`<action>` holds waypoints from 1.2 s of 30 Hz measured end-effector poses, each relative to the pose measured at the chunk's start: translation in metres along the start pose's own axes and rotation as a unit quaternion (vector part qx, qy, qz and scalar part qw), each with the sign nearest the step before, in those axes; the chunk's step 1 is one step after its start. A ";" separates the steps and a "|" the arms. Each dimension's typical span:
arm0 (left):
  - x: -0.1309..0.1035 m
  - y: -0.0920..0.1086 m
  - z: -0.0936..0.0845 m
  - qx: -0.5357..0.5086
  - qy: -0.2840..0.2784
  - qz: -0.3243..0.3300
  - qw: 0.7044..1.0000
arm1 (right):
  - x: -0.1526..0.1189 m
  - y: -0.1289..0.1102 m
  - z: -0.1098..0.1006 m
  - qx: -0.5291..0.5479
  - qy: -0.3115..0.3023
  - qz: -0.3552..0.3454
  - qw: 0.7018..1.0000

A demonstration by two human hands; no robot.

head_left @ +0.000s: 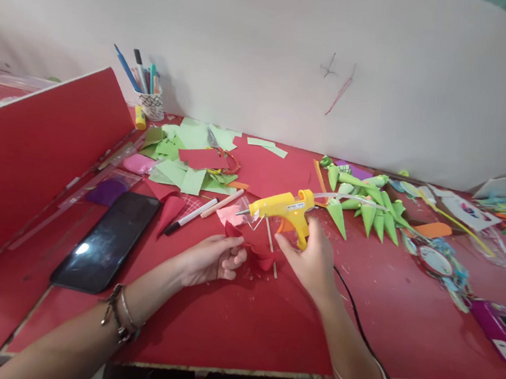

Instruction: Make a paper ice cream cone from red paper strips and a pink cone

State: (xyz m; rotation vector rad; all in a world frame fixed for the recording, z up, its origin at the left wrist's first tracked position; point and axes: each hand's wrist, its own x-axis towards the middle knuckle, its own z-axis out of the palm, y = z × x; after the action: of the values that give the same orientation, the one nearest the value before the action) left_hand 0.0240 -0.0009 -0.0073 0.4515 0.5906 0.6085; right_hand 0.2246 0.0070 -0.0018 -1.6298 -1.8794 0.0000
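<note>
My left hand (211,260) pinches a small folded red paper piece (235,233) low over the red table (236,329). More red folded paper (263,256) and a thin wooden stick (271,241) lie just right of it. My right hand (309,259) grips the handle of a yellow glue gun (284,207), whose nozzle points left toward the red paper. The gun's black cord (353,306) runs back along my right forearm.
A black phone (106,240) lies at left beside a red upright board (31,156). Green paper scraps (187,157), scissors (219,148), a marker (191,215) and a pen cup (150,103) sit behind. Several green paper cones (366,206) lie at right.
</note>
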 end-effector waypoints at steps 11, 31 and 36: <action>0.000 -0.002 0.000 -0.040 0.014 -0.027 0.999 | -0.003 0.000 0.006 -0.085 0.089 -0.095 0.988; 0.001 -0.002 0.001 -0.062 0.005 -0.025 0.998 | -0.003 -0.003 0.005 -0.113 0.079 -0.127 0.982; 0.002 -0.002 0.001 -0.061 0.002 -0.024 0.998 | -0.003 -0.003 0.005 -0.109 0.083 -0.133 0.982</action>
State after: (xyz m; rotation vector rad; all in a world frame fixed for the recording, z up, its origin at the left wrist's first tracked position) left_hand 0.0267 -0.0014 -0.0084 0.3198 0.5640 0.5961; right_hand 0.2195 0.0060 -0.0059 -1.4519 -2.0070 -0.4559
